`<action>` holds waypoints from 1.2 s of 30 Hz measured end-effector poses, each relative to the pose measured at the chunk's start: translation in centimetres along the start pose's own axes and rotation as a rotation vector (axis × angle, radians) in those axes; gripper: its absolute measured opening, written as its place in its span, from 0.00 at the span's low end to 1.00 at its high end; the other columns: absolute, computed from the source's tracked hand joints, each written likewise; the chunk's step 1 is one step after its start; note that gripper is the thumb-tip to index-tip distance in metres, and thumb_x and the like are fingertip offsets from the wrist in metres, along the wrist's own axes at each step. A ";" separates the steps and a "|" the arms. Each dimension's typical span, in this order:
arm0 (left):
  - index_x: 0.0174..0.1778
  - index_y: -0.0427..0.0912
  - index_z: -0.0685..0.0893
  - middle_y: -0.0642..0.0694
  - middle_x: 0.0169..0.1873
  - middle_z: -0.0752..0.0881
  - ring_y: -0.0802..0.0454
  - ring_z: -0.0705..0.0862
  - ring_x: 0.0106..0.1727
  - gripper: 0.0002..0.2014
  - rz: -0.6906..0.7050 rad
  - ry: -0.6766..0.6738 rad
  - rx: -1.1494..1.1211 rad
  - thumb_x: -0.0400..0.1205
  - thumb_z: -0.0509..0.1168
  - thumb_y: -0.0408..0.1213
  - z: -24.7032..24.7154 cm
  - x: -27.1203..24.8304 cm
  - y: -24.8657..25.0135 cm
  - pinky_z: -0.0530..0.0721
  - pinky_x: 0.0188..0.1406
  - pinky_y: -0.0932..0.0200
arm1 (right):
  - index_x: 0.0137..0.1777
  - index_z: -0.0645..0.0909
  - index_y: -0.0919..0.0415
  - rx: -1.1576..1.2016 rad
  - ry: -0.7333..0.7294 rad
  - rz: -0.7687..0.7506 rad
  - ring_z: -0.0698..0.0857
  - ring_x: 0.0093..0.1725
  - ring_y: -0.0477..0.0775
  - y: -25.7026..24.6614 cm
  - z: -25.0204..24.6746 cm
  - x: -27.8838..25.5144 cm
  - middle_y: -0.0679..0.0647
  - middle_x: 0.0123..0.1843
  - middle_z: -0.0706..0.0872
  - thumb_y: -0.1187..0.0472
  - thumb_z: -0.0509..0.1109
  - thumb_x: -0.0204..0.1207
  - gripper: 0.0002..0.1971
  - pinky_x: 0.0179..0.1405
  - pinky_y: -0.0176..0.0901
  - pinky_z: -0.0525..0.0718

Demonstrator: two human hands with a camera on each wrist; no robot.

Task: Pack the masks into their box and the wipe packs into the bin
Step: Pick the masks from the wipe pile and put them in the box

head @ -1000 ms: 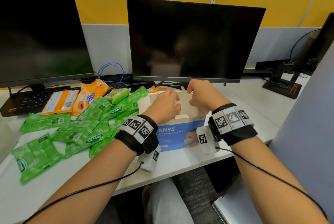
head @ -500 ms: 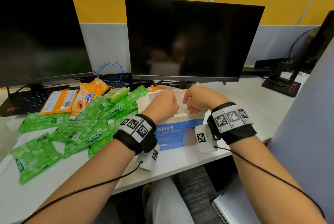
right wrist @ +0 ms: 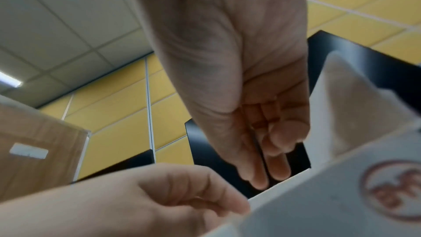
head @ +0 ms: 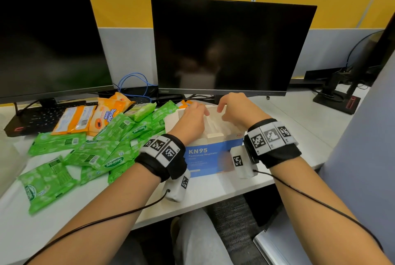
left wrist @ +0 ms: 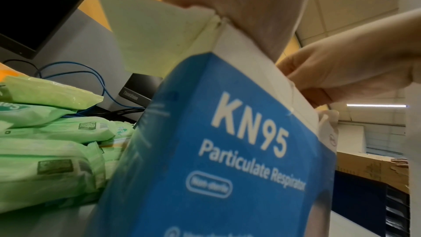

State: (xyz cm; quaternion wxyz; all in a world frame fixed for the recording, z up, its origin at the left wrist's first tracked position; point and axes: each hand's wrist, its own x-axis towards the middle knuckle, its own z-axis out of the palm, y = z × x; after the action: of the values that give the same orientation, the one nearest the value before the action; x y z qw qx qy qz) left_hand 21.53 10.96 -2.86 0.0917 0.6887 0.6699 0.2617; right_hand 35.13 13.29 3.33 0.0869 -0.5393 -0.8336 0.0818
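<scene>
The blue and white KN95 mask box (head: 210, 155) stands open on the desk in front of me, its side flaps up. Both hands hover over its opening. My left hand (head: 192, 120) has its heel on the near left corner (left wrist: 218, 19); its curled fingers (right wrist: 193, 192) dip behind the rim, tips hidden. My right hand (head: 236, 109) points down into the box with thumb and forefinger (right wrist: 276, 167) pressed together, nothing visible between them. No mask shows plainly. Several green wipe packs (head: 111, 157) and orange ones (head: 102, 117) lie left of the box.
Two dark monitors (head: 230, 46) stand behind the box, with a black keyboard (head: 36, 118) and blue cable (head: 133, 82) at the back left. A pale container edge (head: 7, 157) shows far left. A brown carton (left wrist: 369, 167) sits off to the right.
My hands have drawn closer together over the far side of the box. The right fingers, earlier laid on the far rim, now curl downward.
</scene>
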 end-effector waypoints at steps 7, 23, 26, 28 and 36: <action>0.62 0.38 0.81 0.41 0.68 0.75 0.45 0.70 0.72 0.15 -0.017 0.008 0.061 0.84 0.55 0.24 0.3 0.2 0.4 0.68 0.69 0.57 | 0.38 0.76 0.59 -0.102 -0.154 0.030 0.80 0.42 0.55 -0.4 1.7 -0.1 0.54 0.43 0.81 0.53 0.72 0.74 0.12 0.40 0.42 0.75; 0.58 0.40 0.85 0.42 0.67 0.76 0.48 0.72 0.72 0.18 -0.131 0.166 -0.289 0.79 0.57 0.21 -2.2 0.6 -1.8 0.65 0.62 0.65 | 0.52 0.84 0.62 -0.022 -0.106 -0.058 0.82 0.45 0.54 -0.9 2.0 0.3 0.56 0.50 0.85 0.53 0.73 0.75 0.12 0.47 0.42 0.80; 0.67 0.42 0.81 0.42 0.71 0.74 0.46 0.68 0.76 0.19 -0.105 0.001 -0.112 0.80 0.61 0.27 -2.4 0.9 -2.7 0.64 0.72 0.58 | 0.56 0.84 0.57 0.201 0.106 -0.135 0.80 0.48 0.49 -0.8 1.1 0.2 0.52 0.50 0.83 0.54 0.73 0.75 0.12 0.48 0.40 0.79; 0.69 0.46 0.80 0.42 0.72 0.74 0.44 0.68 0.77 0.20 -0.083 -0.108 -0.062 0.81 0.62 0.30 -1.8 0.7 -3.2 0.65 0.77 0.51 | 0.57 0.85 0.54 0.185 0.017 -0.217 0.81 0.50 0.48 -1.3 1.1 0.2 0.49 0.52 0.84 0.57 0.73 0.75 0.11 0.53 0.41 0.81; 0.64 0.40 0.78 0.40 0.67 0.75 0.44 0.72 0.71 0.12 -0.116 0.042 -0.105 0.87 0.54 0.34 -1.3 -0.1 -3.2 0.67 0.66 0.56 | 0.67 0.83 0.55 -0.068 0.057 -0.168 0.77 0.69 0.58 -1.6 1.8 0.9 0.56 0.69 0.79 0.65 0.63 0.81 0.16 0.68 0.48 0.77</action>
State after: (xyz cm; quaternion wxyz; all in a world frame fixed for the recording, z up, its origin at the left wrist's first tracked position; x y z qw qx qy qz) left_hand 18.12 10.80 -3.32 0.1286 0.6373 0.6958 0.3051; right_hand 32.94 13.35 1.98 0.0987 -0.4720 -0.8755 0.0307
